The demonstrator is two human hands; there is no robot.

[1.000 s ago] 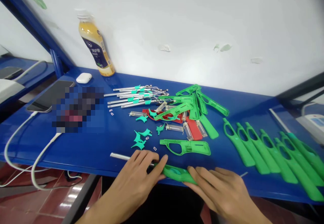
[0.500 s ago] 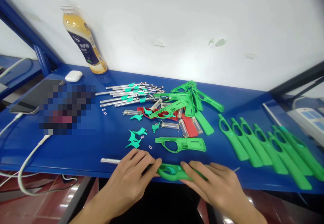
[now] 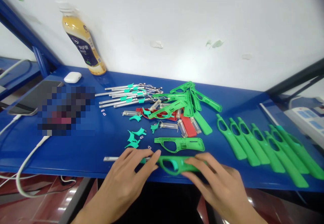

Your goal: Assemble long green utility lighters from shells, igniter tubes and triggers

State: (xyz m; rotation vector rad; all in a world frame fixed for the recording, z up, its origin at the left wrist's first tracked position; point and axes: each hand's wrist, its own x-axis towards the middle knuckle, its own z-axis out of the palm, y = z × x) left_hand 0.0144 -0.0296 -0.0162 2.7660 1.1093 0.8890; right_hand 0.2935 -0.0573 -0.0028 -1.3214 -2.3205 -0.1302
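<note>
A green plastic lighter body (image 3: 174,165) with a metal tube (image 3: 111,158) sticking out to the left lies at the near edge of the blue table (image 3: 76,149). My left hand (image 3: 129,176) presses on its left part, fingers curled over the tube. My right hand (image 3: 215,183) grips its right end. Just beyond lies an open green shell half (image 3: 181,144). Small teal triggers (image 3: 135,138) sit to the left of it.
A pile of green and red shells (image 3: 184,106) and several metal tubes (image 3: 124,97) lie mid-table. A row of finished green lighters (image 3: 263,143) is at right. A juice bottle (image 3: 82,42), white earbud case (image 3: 72,77), phone (image 3: 30,97) and cables (image 3: 25,163) are at left.
The lighter body has shifted slightly away from the table edge and turned flatter, with its trigger opening now showing. Both hands stay on it.
</note>
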